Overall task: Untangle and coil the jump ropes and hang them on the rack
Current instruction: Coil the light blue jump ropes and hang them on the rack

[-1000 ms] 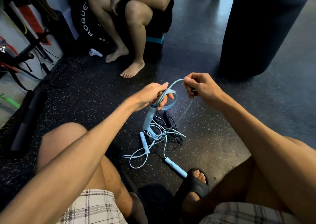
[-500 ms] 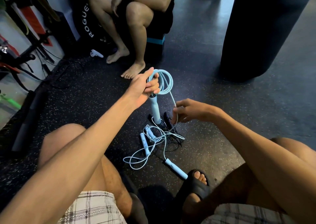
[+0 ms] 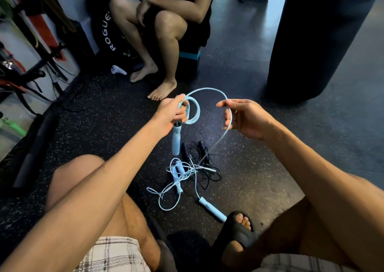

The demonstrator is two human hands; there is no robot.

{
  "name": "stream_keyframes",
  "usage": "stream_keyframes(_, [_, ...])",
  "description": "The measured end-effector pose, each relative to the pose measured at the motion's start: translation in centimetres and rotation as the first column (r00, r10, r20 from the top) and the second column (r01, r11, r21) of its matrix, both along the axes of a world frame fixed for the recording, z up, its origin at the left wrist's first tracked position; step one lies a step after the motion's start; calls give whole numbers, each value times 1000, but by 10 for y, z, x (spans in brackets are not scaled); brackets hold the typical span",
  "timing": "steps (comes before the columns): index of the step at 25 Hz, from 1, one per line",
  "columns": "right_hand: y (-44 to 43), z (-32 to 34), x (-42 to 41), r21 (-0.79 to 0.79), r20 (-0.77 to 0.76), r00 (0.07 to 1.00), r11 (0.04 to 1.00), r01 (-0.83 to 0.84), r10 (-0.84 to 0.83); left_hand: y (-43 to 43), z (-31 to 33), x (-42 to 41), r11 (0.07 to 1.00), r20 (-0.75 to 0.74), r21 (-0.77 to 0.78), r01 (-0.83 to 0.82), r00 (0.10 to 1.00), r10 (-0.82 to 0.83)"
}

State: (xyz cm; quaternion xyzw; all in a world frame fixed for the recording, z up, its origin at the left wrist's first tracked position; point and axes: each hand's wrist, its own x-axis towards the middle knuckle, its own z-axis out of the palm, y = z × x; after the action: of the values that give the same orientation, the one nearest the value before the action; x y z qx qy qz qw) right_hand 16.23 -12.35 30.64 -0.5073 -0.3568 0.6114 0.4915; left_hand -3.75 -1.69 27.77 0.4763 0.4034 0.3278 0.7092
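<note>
Your left hand (image 3: 170, 113) is gripping a small coil (image 3: 192, 111) of the light blue jump rope, fingers closed around the loops, its blue handle (image 3: 176, 139) hanging below your fist. From there the rope is arching over to your right hand (image 3: 245, 118), whose loosely curled fingers (image 3: 227, 117) are cradling the strand. The strand is running down to the tangled pile of blue and black ropes (image 3: 191, 171) on the speckled rubber floor (image 3: 270, 167), where the other blue handle (image 3: 212, 209) is lying near your sandal (image 3: 234, 230).
</note>
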Motion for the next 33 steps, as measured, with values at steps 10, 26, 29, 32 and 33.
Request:
stream_keyframes(10, [-3, -25, -5, -160, 677, 734, 984, 77, 53, 2, 11, -2, 947, 509, -246, 205, 859, -53])
stream_keyframes(26, [-1, -37, -27, -30, 723, 651, 951, -307, 233, 16, -16, 3, 860, 64, 252, -443, 895, 442])
stream_keyframes(29, [0, -26, -27, 91, 746, 647, 938, -334, 158, 10, -20, 7, 859, -161, 481, -174, 946, 282])
stream_keyframes(32, [0, -22, -25, 220, 737, 675, 933, -283, 31, -4, -15, 11, 866, -374, 479, 143, 926, 54])
stream_keyframes(33, [2, -22, -24, 257, 721, 693, 937, -238, -22, -10, -12, 12, 867, -397, 443, 228, 917, -39])
